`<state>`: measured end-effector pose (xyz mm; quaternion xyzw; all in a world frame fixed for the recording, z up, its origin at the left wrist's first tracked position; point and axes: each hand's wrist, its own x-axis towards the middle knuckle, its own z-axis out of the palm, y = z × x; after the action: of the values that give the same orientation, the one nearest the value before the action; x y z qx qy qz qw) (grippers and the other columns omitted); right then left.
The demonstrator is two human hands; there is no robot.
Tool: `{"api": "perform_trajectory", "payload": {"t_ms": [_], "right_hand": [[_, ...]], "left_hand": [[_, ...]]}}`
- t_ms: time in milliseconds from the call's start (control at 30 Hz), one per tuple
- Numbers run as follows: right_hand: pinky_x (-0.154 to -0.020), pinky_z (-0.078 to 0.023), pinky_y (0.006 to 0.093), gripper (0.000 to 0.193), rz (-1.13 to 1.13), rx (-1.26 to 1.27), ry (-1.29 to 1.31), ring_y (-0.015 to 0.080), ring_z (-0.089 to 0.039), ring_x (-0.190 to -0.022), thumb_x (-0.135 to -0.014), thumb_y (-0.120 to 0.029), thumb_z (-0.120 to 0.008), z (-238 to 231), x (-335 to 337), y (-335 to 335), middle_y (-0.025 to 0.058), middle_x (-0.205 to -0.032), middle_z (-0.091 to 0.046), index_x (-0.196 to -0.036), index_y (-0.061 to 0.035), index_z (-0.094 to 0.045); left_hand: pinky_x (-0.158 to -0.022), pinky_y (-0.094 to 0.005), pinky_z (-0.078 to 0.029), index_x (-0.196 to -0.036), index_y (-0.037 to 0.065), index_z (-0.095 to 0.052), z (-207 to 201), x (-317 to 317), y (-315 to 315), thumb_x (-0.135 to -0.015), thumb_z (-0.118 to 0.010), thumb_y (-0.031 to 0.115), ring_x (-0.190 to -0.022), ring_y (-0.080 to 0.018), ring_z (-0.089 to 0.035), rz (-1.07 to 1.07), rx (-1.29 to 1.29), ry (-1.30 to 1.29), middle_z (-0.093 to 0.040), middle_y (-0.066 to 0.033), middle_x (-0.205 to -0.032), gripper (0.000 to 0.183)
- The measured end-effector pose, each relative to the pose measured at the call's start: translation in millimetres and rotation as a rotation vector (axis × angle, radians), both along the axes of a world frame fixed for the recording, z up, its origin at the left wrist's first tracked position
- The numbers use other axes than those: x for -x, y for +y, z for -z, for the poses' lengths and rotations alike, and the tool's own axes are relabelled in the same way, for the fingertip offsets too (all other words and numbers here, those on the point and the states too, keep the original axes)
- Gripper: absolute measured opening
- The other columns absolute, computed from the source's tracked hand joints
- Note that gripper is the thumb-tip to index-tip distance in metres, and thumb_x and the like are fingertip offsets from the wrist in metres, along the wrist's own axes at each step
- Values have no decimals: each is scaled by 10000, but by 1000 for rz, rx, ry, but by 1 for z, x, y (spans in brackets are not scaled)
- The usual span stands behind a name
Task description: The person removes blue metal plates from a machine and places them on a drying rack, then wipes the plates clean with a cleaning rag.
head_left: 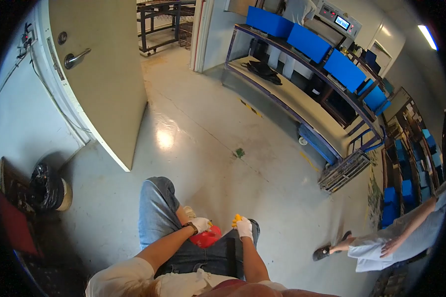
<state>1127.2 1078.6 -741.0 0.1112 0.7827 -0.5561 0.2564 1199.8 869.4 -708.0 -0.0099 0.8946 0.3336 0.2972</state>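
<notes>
I sit with one leg crossed over the other, both hands above my lap in white gloves with yellow at the fingers. My left hand, with a dark watch on its wrist, is closed at the upper edge of a shiny red thing that could be a bag or cloth. Some of its fingers are hidden. To the right, by my knee, my right hand is held up with its fingers curled together. What lies in either hand is too small to make out.
A tan door stands ajar at left, near a black-lined bin. Ahead is a long workbench with blue panels and a person behind it. Another person is at right, near a wheeled cart and blue-bin shelves.
</notes>
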Motion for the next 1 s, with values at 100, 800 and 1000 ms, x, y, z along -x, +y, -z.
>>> {"api": "perform_trajectory", "payload": {"t_ms": [100,800,1000], "right_hand": [[-462,-446,228,227,33,25,-22,152,-567,-574,-728,-35,-364,0,0,0,88,-755,-576,-892,-29,-520],[-434,-433,218,182,42,86,-40,151,-551,-539,-726,-28,-388,7,1,-1,82,-734,-566,-859,-31,-512],[-429,-431,220,179,35,88,-25,150,-549,-538,-733,-32,-389,20,3,4,82,-732,-564,-862,-37,-513]], "left_hand": [[-670,-368,-425,-894,68,-547,-8,1,0,-763,-418,359,-778,-303,-541,-43,-125,-37,-569,-154,-823,344],[-726,-312,-410,-943,110,-565,4,0,4,-700,-455,161,-837,-251,-537,16,-34,-73,-566,-124,-898,271],[-762,-313,-392,-952,106,-560,0,0,5,-697,-467,162,-878,-246,-523,-33,-37,-105,-557,-131,-923,277]]}}
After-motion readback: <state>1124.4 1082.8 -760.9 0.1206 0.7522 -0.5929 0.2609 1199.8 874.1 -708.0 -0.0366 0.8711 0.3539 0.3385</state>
